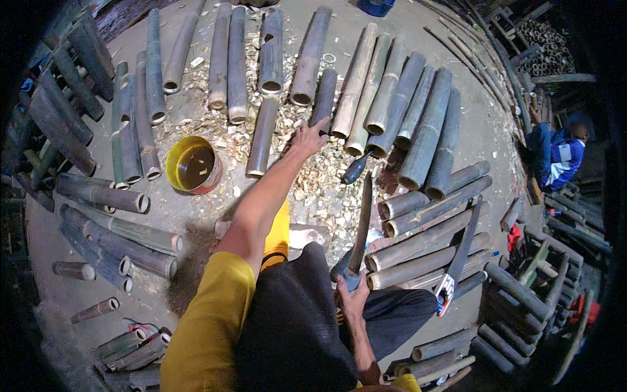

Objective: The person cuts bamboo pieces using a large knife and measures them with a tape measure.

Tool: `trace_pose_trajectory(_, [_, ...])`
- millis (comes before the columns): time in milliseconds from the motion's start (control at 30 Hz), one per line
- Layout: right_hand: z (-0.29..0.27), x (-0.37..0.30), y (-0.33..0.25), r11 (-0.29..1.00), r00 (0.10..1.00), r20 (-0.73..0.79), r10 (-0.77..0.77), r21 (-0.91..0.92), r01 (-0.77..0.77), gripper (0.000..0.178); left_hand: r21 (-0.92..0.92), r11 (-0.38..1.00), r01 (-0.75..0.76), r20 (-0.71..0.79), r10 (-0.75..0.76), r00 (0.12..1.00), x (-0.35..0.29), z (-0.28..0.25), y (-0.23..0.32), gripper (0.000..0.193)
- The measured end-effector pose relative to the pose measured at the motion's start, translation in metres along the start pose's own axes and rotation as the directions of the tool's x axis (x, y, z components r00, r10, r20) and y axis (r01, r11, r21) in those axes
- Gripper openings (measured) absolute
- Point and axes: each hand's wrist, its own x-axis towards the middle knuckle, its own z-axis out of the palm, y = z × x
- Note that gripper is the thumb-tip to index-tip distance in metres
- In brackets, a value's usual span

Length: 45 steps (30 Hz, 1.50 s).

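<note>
My left hand (308, 139) stretches forward over the wood chips, fingers apart, its fingertips at the near end of a short dark bamboo tube (324, 97). Whether they press on the tube is hard to make out. Beside that hand lies another bamboo tube (262, 137). My right hand (353, 298), low by my lap, is closed round the dark grip of a machete (364, 225), whose long blade points up and away from me. Just past the blade tip, a dark blue, rounded tool handle (356, 169) rests among the chips.
Bamboo tubes lie fanned around me, with a row (428, 130) at the right. A yellow bucket (171, 162) stands at the left. A hand saw (465, 248) leans across tubes at the right. Bamboo frames (532, 294) border that side. Another person (560, 157) sits far right.
</note>
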Motion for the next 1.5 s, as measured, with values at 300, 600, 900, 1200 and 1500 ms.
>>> trace_pose_trajectory(300, [-0.003,-0.015,0.001,0.997,0.994,-0.07,-0.079,-0.01,0.078,0.034,-0.271,0.957,-0.1,-0.399,-0.017,0.917,-0.011,-0.013,0.034,0.059])
trace_pose_trajectory(600, [-0.001,-0.004,-0.026,0.995,0.995,-0.068,-0.073,0.063,0.077,0.038,-0.644,0.493,-0.585,-0.615,0.121,0.779,-0.143,-0.14,0.054,0.046])
trace_pose_trajectory(900, [0.025,-0.003,-0.037,0.979,0.958,0.22,0.185,-0.122,-0.162,0.041,-0.831,0.416,-0.369,-0.489,-0.23,0.841,-0.205,-0.087,0.012,0.024])
trace_pose_trajectory(1200, [0.048,0.022,-0.053,0.99,0.976,0.188,0.106,-0.11,-0.086,0.045,-0.788,0.496,-0.365,-0.489,-0.143,0.86,-0.207,-0.082,0.015,0.031])
trace_pose_trajectory(1500, [0.039,0.005,-0.041,0.981,0.984,-0.035,-0.174,0.079,0.176,0.045,-0.855,0.397,-0.333,-0.385,-0.054,0.921,-0.217,-0.082,0.013,0.032])
